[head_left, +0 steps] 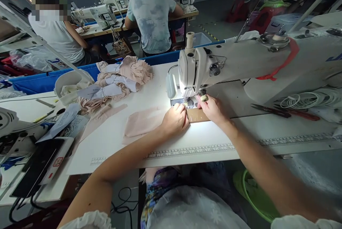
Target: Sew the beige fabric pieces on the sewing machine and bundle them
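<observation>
My left hand (175, 119) rests at the needle area of a white sewing machine (193, 65), its fingers curled together; what they hold, if anything, is hidden. Pale pink fabric (143, 121) lies flat just left of this hand, reaching toward it. On the other side of the needle, my right hand (213, 109) has thumb and forefinger pinched close to the presser foot (189, 103). Whatever sits between those fingertips is too small or hidden to name. A brown plate (198, 115) shows between the two hands, lit by the machine's lamp.
Bundles of pink cut pieces (114, 83) with paper labels lie at the back left. Thread snips (271, 110) and coiled white cord (312, 99) sit at the right. A ruler strip (187, 150) runs along the front edge. Two people work at machines beyond.
</observation>
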Tool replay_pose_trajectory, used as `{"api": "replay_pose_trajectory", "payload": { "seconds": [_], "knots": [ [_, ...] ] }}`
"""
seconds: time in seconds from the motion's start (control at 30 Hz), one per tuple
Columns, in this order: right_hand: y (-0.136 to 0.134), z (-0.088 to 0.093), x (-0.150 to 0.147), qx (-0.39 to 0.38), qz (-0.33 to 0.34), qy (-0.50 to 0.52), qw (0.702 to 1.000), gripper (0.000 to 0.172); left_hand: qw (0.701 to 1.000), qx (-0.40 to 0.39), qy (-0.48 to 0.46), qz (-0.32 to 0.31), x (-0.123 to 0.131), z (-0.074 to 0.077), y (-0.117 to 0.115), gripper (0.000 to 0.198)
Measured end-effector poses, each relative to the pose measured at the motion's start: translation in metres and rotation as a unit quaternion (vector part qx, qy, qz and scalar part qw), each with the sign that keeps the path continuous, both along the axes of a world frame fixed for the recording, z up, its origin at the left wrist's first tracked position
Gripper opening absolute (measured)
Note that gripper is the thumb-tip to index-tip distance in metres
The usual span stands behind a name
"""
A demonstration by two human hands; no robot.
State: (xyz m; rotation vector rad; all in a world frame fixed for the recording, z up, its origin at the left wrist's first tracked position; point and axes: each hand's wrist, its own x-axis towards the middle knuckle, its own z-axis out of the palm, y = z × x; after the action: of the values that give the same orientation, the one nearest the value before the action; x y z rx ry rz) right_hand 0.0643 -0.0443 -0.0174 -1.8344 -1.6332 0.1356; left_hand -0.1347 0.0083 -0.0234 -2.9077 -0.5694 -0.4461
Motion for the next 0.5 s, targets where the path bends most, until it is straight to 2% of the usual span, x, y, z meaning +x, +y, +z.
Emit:
{"api": "replay_pose_trajectory", "payload": {
  "seconds": [0.17,0.3,0.5],
  "knots": [
    [-0.009,0.0,-0.002,0.011,0.005,0.013,1.0,0.032,1.0,-0.009,-0.016,-0.001,0.0,-0.002,0.005,0.031],
    [-0.005,-0.001,-0.002,0.001,0.007,0.007,1.0,0.039,1.0,-0.025,-0.017,-0.002,0.0,-0.002,0.011,0.029],
    [-0.011,-0.003,0.001,0.018,-0.006,-0.016,1.0,0.04,0.998,-0.054,-0.009,0.016,0.003,0.002,0.009,0.025]
  ]
}}
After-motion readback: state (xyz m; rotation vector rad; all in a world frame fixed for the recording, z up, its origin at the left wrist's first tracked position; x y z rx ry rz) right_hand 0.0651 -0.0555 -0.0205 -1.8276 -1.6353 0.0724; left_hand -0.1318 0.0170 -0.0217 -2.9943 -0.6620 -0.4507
